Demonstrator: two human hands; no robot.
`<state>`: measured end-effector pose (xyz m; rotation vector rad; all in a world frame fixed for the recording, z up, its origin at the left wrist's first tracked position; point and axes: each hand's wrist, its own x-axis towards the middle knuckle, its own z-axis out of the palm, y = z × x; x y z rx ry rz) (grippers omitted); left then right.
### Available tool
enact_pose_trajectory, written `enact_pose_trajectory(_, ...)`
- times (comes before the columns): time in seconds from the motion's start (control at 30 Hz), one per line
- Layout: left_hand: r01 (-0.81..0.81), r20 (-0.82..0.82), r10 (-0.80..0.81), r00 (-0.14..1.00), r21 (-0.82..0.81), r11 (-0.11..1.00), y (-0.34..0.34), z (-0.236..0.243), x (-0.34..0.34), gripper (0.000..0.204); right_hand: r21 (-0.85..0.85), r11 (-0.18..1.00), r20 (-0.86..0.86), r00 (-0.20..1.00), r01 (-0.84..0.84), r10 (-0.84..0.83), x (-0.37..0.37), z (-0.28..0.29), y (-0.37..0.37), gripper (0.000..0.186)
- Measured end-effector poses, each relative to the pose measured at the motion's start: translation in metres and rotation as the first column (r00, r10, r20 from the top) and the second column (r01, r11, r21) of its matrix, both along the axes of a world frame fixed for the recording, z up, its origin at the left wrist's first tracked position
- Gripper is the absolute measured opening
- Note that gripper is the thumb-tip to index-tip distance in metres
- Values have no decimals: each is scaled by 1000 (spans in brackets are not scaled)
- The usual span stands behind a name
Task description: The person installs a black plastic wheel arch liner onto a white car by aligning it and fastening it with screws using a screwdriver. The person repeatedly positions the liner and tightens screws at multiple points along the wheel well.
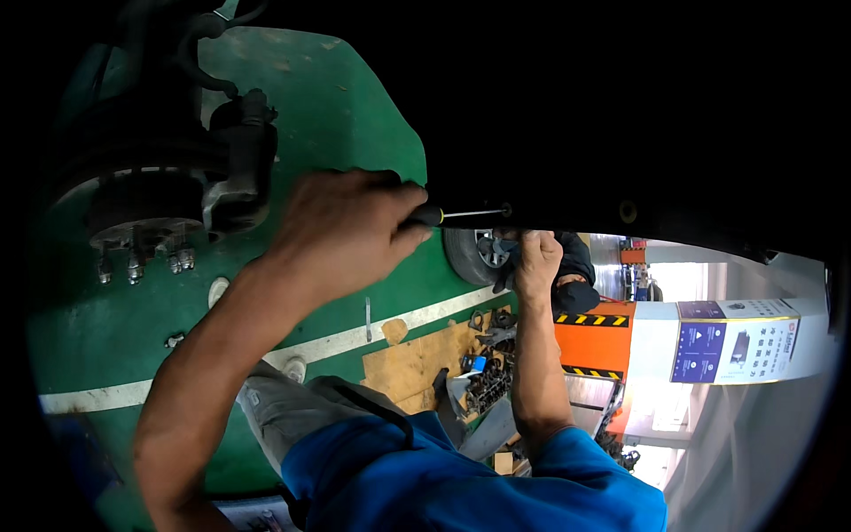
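Observation:
My left hand (pixel 359 217) is closed round the handle of a screwdriver (pixel 470 214), black with a yellow ring. The thin metal shaft points right, its tip at a small round fastener (pixel 506 210) near the lower edge of a dark vehicle panel (pixel 567 208). Slightly right of the tip, my right hand (pixel 537 257) is raised with fingers curled at that panel's edge; the fingertips are partly hidden. Another round fastener (pixel 628 211) shows farther right on the panel.
At left hangs a bare wheel hub (pixel 146 208) with protruding studs and a brake caliper (pixel 241 168). Below are a wheel (pixel 474 253), a crouching person in a dark cap (pixel 576 297), cardboard (pixel 403 363) with metal parts, and an orange-and-white pillar (pixel 594 341).

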<state>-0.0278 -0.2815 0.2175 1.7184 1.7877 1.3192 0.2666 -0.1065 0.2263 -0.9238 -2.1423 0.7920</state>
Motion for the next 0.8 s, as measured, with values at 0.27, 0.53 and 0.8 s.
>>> enact_pose_trajectory(0.27, 527, 731, -145, 667, -325, 785, 21, 10, -32, 42, 24, 999, 64, 998, 28, -30, -5, 6, -2, 45)
enact_pose_trajectory(0.53, 159, 167, -144, 975, -79, 984, 8, -4, -7, 38, 17, 1000, -10, 1000, 14, -14, -9, 10, -10, 37)
enact_pose_trajectory(0.8, 352, 360, -227, 905, -335, 874, 17, 19, -22, 37, -65, 998, -28, 999, -18, 16, 4, 0, 4, 46)
